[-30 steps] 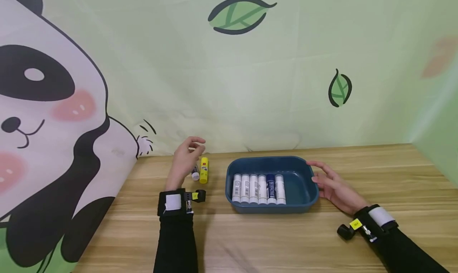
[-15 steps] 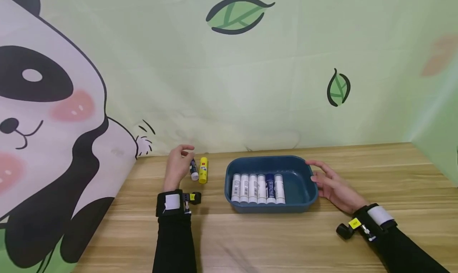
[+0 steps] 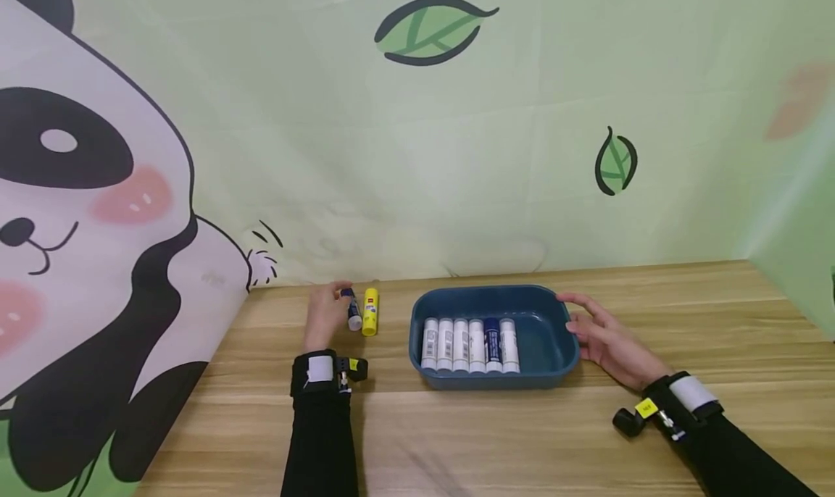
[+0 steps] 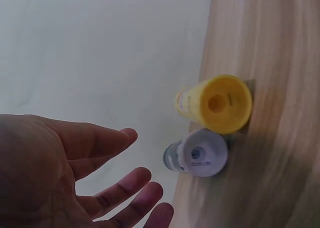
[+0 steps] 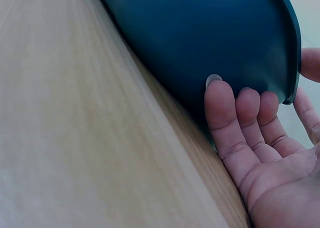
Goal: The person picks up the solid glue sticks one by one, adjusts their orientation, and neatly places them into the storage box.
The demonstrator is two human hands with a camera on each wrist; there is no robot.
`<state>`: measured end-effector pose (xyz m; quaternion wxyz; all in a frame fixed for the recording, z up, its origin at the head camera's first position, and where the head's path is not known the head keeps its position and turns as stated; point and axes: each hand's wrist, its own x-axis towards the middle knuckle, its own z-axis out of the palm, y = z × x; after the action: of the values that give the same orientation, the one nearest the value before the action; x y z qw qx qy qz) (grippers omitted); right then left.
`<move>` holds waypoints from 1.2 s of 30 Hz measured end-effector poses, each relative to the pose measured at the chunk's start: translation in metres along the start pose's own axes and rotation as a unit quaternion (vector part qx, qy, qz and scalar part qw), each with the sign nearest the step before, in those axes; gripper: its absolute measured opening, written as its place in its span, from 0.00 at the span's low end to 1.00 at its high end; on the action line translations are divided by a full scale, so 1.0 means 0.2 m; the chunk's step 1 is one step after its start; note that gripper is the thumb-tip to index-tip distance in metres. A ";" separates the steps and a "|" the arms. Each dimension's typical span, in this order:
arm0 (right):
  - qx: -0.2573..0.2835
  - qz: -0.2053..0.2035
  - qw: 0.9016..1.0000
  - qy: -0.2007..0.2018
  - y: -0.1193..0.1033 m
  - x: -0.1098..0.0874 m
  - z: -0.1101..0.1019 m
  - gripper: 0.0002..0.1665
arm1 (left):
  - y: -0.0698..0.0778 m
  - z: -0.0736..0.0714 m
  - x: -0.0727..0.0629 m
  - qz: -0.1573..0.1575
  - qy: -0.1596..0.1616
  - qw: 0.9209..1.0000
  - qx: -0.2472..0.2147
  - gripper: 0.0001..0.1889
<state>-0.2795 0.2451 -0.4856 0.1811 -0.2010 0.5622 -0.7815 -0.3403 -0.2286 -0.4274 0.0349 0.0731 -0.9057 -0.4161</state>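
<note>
My left hand (image 3: 326,314) is beside two glue sticks lying at the table's back left. Its fingers are apart and loosely bent, holding nothing. Nearest to it is the dark blue glue stick with a white base (image 3: 354,312); in the left wrist view a gap separates the fingertips from its white base (image 4: 204,153). To its right lies a yellow glue stick (image 3: 370,311). My right hand (image 3: 616,341) grips the right end of a dark blue plastic box (image 3: 496,381), thumb at the rim and other fingers against the outer wall (image 5: 200,43).
Inside the box lies a row of several white glue sticks (image 3: 461,345), with one dark blue glue stick (image 3: 492,345) among them. Bare box floor (image 3: 544,341) shows on the right. A printed green backdrop (image 3: 489,193) rises behind the wooden table (image 3: 470,439).
My left hand has moved left and down, from above the glue sticks to beside the dark blue one, which now shows more. The right hand and box have stayed put.
</note>
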 end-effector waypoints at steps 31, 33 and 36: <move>-0.006 0.001 1.000 0.003 0.00 0.00 0.00 0.27 | -0.07 0.08 -0.01 -0.018 0.010 0.999 0.044 0.21; -0.005 0.002 1.000 0.004 0.00 0.00 0.00 0.27 | -0.06 0.07 -0.01 -0.019 0.015 0.998 0.052 0.21; -0.004 0.005 1.000 0.007 0.00 0.00 0.00 0.26 | -0.06 0.06 -0.02 -0.025 0.017 0.997 0.073 0.20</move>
<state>-0.2793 0.2451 -0.4848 0.1800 -0.1932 0.5676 -0.7798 -0.3362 -0.2260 -0.4435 0.0341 0.1050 -0.9307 -0.3488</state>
